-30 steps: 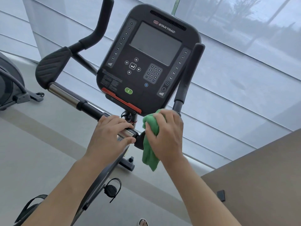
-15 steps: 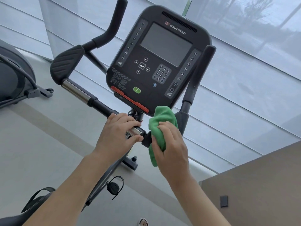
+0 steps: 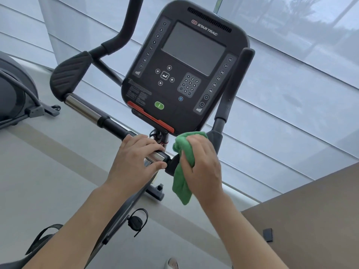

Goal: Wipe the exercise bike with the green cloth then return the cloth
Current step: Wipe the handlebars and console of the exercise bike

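1. Green, soft microfibre cloth (image 3: 182,167) is bunched in the right hand (image 3: 202,164), pressed against the black right-hand junction of the exercise bike's handlebar, just below the console; its loose end hangs down beneath the hand.
2. Right-hand fingers (image 3: 196,146) are curled over the cloth, with the thumb pinching it from the near side.
3. Left hand (image 3: 136,158) grips the chrome and black handlebar tube (image 3: 85,111) just left of the cloth; its fingers wrap over the top and the thumb closes underneath, touching the shiny metal section.
4. Black exercise bike (image 3: 219,144) rises in front of the person, with a dark, square console (image 3: 184,70) marked "STAR TRAC", a blank screen, a number keypad, a green oval button and a red strip along the lower edge.
5. Ribbed black elbow pad (image 3: 70,74) sits at the far left end of the tube, with upright black grips on both sides of the console.
6. Black strapped pedal (image 3: 136,222) shows below, over a pale grey floor.
7. Another grey machine (image 3: 15,94) stands at the left edge.
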`<state>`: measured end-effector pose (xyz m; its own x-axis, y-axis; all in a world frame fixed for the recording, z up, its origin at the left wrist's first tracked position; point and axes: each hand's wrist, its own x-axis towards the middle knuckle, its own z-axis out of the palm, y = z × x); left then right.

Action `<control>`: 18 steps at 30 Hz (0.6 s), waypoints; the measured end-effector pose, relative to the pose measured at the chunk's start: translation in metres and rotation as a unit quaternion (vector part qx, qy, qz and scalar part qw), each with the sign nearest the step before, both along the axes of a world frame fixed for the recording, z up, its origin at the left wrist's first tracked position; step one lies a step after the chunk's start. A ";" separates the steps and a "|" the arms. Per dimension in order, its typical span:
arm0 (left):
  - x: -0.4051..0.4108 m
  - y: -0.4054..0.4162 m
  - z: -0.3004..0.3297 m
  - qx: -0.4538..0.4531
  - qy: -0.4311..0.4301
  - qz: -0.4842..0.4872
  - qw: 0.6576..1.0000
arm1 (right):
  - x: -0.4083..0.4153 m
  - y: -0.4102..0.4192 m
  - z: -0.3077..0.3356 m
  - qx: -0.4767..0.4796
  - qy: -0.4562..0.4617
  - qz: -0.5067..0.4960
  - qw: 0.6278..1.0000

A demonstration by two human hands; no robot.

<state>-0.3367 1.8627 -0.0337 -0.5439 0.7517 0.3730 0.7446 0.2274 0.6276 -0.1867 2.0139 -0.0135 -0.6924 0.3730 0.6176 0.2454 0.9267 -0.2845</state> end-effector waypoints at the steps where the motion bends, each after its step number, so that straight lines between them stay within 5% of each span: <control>1: 0.000 0.000 0.001 -0.001 0.000 0.001 1.000 | -0.005 0.005 0.004 -0.005 0.002 -0.006 1.000; 18: 0.004 -0.002 0.011 -0.016 0.025 0.004 1.000 | 0.020 -0.028 0.001 -0.028 -0.002 -0.005 1.000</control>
<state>-0.3327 1.8610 -0.0226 -0.5313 0.7594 0.3754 0.7727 0.2527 0.5823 -0.1665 1.9859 -0.0127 -0.6906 0.4132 0.5935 0.2556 0.9072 -0.3342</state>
